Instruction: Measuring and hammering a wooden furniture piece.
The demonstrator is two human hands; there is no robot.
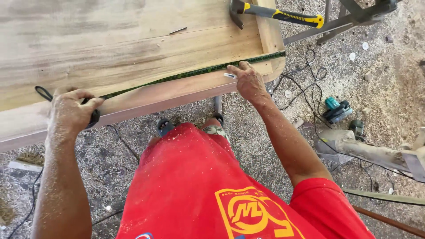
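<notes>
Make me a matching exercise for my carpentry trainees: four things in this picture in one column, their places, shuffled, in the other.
Things:
1. hammer
2. tape measure
3. power tool
4. pencil

Places:
A. on the shavings-covered ground to the right
B. stretched along the board from the left hand to the board's right end
C. on the board's far right corner
D. under the right hand

Pairs: 1-C, 2-B, 3-A, 4-D
</notes>
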